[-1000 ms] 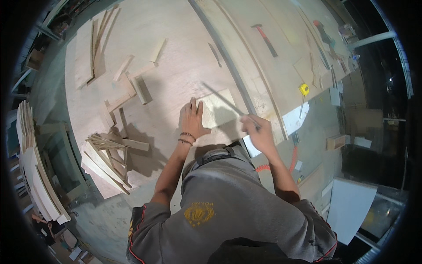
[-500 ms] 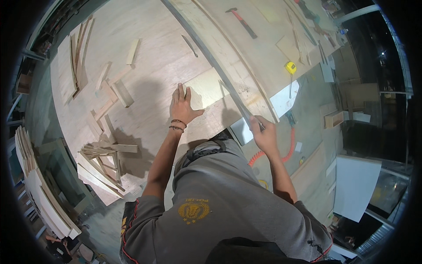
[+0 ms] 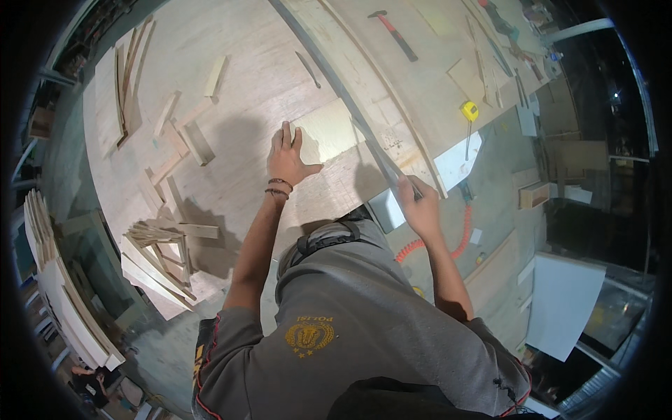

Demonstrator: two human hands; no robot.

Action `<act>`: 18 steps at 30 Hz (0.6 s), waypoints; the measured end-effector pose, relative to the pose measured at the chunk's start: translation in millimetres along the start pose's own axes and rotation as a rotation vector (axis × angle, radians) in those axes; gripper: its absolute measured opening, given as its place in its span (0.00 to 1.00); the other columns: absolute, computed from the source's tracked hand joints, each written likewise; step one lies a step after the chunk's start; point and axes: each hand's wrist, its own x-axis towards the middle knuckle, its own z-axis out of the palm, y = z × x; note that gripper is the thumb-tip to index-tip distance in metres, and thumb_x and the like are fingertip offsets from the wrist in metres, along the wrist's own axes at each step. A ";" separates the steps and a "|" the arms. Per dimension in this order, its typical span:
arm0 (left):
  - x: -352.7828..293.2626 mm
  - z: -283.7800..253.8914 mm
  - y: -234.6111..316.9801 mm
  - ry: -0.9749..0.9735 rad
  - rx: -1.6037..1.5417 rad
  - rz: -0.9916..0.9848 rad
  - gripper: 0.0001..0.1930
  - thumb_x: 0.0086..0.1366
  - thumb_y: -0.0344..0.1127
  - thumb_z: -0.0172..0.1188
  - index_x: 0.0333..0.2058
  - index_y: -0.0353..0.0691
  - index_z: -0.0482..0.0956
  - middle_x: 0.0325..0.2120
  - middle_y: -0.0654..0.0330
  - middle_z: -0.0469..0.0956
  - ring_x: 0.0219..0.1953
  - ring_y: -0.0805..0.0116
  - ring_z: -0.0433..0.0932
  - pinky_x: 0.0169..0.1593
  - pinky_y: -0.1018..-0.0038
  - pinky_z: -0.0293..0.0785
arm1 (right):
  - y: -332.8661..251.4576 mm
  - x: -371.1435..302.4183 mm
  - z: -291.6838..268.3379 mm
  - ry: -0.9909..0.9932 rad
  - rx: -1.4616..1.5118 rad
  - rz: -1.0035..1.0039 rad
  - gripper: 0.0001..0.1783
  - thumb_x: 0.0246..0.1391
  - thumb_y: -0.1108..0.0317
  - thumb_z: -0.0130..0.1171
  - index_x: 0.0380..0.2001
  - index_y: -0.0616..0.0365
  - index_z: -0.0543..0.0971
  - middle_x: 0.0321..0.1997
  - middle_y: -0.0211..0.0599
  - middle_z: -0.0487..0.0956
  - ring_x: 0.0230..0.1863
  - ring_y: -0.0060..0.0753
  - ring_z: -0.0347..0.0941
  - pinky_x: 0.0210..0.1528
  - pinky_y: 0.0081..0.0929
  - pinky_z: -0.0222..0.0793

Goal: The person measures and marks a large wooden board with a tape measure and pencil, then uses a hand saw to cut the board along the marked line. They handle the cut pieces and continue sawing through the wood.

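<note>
My left hand (image 3: 288, 157) lies flat with its fingers spread at the left end of a pale rectangular wood piece (image 3: 325, 133) on the plywood worktop (image 3: 245, 91). The thumb points right along the piece's near edge. My right hand (image 3: 420, 206) is closed around the near end of a long thin grey tool (image 3: 381, 155), close to the worktop's near edge. This tool slants away to the far left, past the right end of the wood piece. Its exact kind cannot be made out, and my fingers hide its gripped end.
A hammer (image 3: 393, 35) and a yellow tape measure (image 3: 469, 110) lie to the far right. Long wooden strips (image 3: 392, 91) run beside the grey tool. A slim dark tool (image 3: 308, 68) rests farther away. Wood offcuts (image 3: 197, 143) and stacked strips (image 3: 157, 234) sit left. A red coiled hose (image 3: 462, 241) hangs right.
The worktop and its things appear slightly shifted in the view. Both hands keep nearly the same places, the left beside the wood piece and the right on the grey tool.
</note>
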 end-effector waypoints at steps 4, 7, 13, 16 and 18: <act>23.0 -6.5 -12.9 -0.001 -0.010 0.013 0.60 0.40 0.63 0.82 0.69 0.36 0.70 0.75 0.38 0.57 0.72 0.39 0.62 0.71 0.55 0.70 | 4.5 19.9 14.1 0.045 -0.004 -0.025 0.22 0.72 0.55 0.57 0.37 0.67 0.83 0.21 0.53 0.78 0.21 0.45 0.73 0.31 0.41 0.69; 38.6 -10.7 -26.5 -0.010 0.030 -0.007 0.61 0.39 0.64 0.82 0.69 0.37 0.70 0.75 0.39 0.57 0.72 0.39 0.62 0.69 0.55 0.74 | -2.3 36.0 24.5 0.054 0.039 -0.068 0.21 0.71 0.56 0.57 0.36 0.67 0.83 0.21 0.56 0.76 0.21 0.47 0.72 0.31 0.42 0.68; 68.0 -27.2 -37.8 -0.077 0.024 -0.048 0.61 0.40 0.66 0.81 0.70 0.37 0.70 0.75 0.41 0.58 0.73 0.43 0.62 0.72 0.57 0.69 | -18.2 60.2 36.0 0.044 0.016 -0.069 0.21 0.71 0.57 0.57 0.37 0.67 0.84 0.23 0.58 0.77 0.24 0.51 0.74 0.33 0.42 0.69; 72.6 -25.6 -43.2 -0.080 0.032 -0.047 0.61 0.40 0.67 0.80 0.69 0.37 0.71 0.74 0.41 0.58 0.73 0.42 0.61 0.73 0.58 0.68 | -19.3 65.1 40.9 0.058 0.023 -0.086 0.20 0.70 0.57 0.57 0.37 0.67 0.84 0.24 0.59 0.77 0.25 0.55 0.75 0.34 0.43 0.70; 75.9 -22.9 -49.2 -0.062 0.050 -0.025 0.61 0.40 0.67 0.80 0.69 0.36 0.72 0.74 0.40 0.58 0.73 0.41 0.61 0.73 0.57 0.67 | -20.6 69.5 44.1 0.070 -0.006 -0.105 0.20 0.70 0.58 0.57 0.37 0.67 0.84 0.25 0.59 0.78 0.27 0.59 0.76 0.35 0.44 0.70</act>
